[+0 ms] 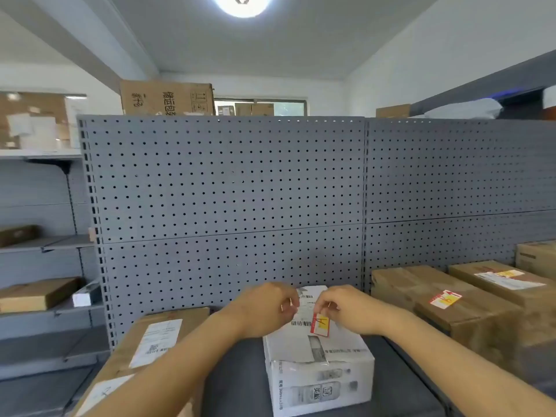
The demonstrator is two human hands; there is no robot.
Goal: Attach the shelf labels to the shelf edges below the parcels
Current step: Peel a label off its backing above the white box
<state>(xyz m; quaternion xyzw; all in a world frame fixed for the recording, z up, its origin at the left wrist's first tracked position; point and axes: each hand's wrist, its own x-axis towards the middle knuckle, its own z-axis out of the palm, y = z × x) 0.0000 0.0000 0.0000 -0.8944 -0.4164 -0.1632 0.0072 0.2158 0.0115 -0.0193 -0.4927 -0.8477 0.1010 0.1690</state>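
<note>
Pegboard (228, 188) behind; both hands (266, 308) pinched on label (320, 325) over white box (316, 365). Peel backing slow w/ fingertips, keep flat.

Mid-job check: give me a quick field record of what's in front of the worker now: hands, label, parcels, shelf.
left hand: over the white carton, fingers pinched at the label
right hand: pinching the small red-and-yellow shelf label
label state: held above the carton top, not yet on a shelf edge
white printed cardboard carton: centre of the shelf
brown cardboard parcel, left: white shipping slip on top
brown cardboard parcel, right: carries a similar red-and-yellow sticker
backing: grey perforated metal panel
</note>
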